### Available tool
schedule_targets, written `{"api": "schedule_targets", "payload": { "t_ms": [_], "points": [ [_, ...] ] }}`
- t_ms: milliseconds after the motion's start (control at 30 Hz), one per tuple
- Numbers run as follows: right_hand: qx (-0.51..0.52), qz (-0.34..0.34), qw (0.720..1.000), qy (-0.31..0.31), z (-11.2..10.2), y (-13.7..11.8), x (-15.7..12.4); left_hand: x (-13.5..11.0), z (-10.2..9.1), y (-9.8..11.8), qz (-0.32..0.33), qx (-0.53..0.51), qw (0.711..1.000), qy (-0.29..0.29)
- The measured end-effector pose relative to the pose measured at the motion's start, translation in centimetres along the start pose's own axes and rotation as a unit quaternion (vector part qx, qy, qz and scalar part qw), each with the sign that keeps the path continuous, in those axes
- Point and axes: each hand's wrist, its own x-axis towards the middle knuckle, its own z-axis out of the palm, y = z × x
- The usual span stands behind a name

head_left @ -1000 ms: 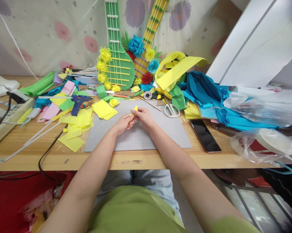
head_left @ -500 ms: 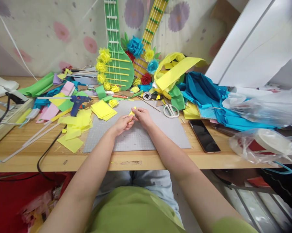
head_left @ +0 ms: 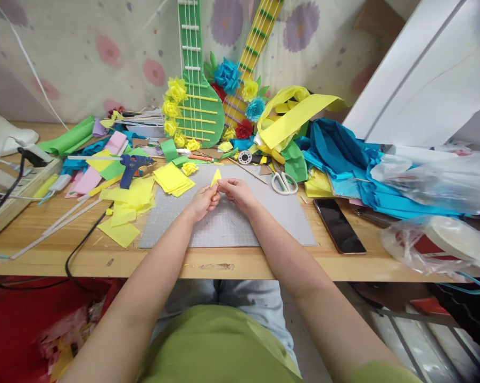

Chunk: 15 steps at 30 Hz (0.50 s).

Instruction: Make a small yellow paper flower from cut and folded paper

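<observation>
Over the grey cutting mat [head_left: 240,229], my left hand [head_left: 202,202] and my right hand [head_left: 236,192] meet, both pinched on a small folded yellow paper piece [head_left: 215,177] that sticks up between the fingertips. A stack of yellow paper squares [head_left: 172,179] lies just left of the hands, with a small yellow paper flower [head_left: 188,168] behind it. More loose yellow sheets [head_left: 126,207] lie off the mat's left edge.
A blue glue gun [head_left: 131,166] lies at the left, scissors [head_left: 283,182] and a phone [head_left: 339,225] at the right. Green and yellow paper guitars [head_left: 198,101] with flowers lean on the back wall. Blue paper [head_left: 344,159], plastic bags [head_left: 435,239] and a power strip [head_left: 12,186] crowd the sides.
The hands stay together over the mat; the yellow piece has been turned and now stands up more between the fingertips. The view shifted slightly.
</observation>
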Motion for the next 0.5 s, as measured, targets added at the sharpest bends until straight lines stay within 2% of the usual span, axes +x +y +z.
{"api": "schedule_targets", "payload": {
  "t_ms": [133,233,367,500],
  "points": [
    [0.012,-0.031,0.998,0.053,0.1,0.1,0.1,0.1,-0.2,0.0,-0.004,-0.003,1.0,-0.014],
    [0.005,-0.055,0.994,0.095,-0.1,-0.1,0.1,0.1,-0.1,0.2,0.0,0.024,1.0,0.003],
    [-0.022,-0.062,0.993,0.102,-0.8,-0.3,0.1,0.2,0.4,0.1,-0.001,0.036,0.997,0.069],
    [-0.055,-0.076,0.992,0.085,-0.9,-0.4,0.0,0.4,0.7,-0.1,0.048,0.054,0.986,0.15]
  ]
}}
